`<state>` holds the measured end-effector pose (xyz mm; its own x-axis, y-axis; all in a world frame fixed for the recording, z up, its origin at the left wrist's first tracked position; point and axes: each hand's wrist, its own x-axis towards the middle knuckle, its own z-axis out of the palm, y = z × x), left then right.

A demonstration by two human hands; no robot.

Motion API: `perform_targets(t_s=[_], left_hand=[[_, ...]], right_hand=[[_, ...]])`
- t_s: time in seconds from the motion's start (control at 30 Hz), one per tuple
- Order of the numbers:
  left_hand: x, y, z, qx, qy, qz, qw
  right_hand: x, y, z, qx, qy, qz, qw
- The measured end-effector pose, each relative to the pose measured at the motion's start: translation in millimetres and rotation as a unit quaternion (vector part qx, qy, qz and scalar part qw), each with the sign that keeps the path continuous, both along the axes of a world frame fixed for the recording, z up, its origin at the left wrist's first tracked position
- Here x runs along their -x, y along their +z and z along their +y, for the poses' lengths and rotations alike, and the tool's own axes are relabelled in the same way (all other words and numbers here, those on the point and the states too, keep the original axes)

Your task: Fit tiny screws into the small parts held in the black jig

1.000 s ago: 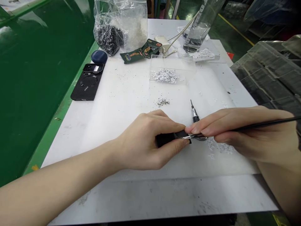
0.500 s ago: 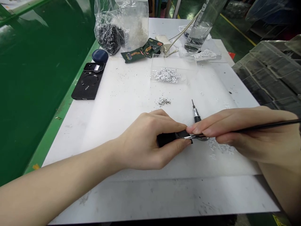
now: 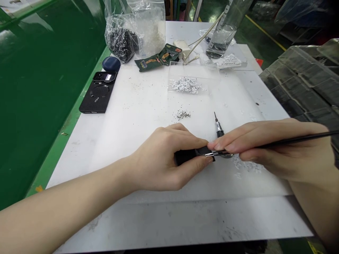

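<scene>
My left hand (image 3: 165, 158) is closed around a small black block-shaped part (image 3: 184, 156), thumb and index finger pinching its two sides. Much of the part is hidden in the palm. In my right hand (image 3: 278, 151) is a slim black-handled tool (image 3: 299, 140) with a silver metal end, held like a pen. Its tip touches or hovers just over the right end of the black part; I cannot tell which. My right fingertips meet the left index finger. A precision screwdriver (image 3: 218, 127) with a thin shaft lies partly under the right hand.
Tiny dark screws or bits (image 3: 183, 114) lie on the white sheet (image 3: 127, 137). Behind are a clear tray (image 3: 173, 90) of small white pieces, green packets (image 3: 150, 63) and a tilted liquid-filled container (image 3: 219, 42). A phone (image 3: 97, 95) rests left; loose white pieces (image 3: 247, 165) are right.
The whole view has shifted very slightly. Both hands keep the same grip, and the tool's tip stays at the right end of the black part.
</scene>
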<state>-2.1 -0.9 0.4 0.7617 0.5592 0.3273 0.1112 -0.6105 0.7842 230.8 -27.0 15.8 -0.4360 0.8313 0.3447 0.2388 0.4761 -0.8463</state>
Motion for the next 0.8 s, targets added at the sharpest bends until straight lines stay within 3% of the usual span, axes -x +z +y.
perform_targets(t_s=[0.3,0.8], left_hand=[[0.5,0.1,-0.3,-0.002,0.007,0.003,1.000],[0.5,-0.2,-0.8,0.005,0.015,0.017,1.000]], right_hand=[[-0.2,-6.0,-1.2,0.013,-0.021,0.018,1.000],[0.6,-0.2,0.2,0.033,0.000,0.011,0.999]])
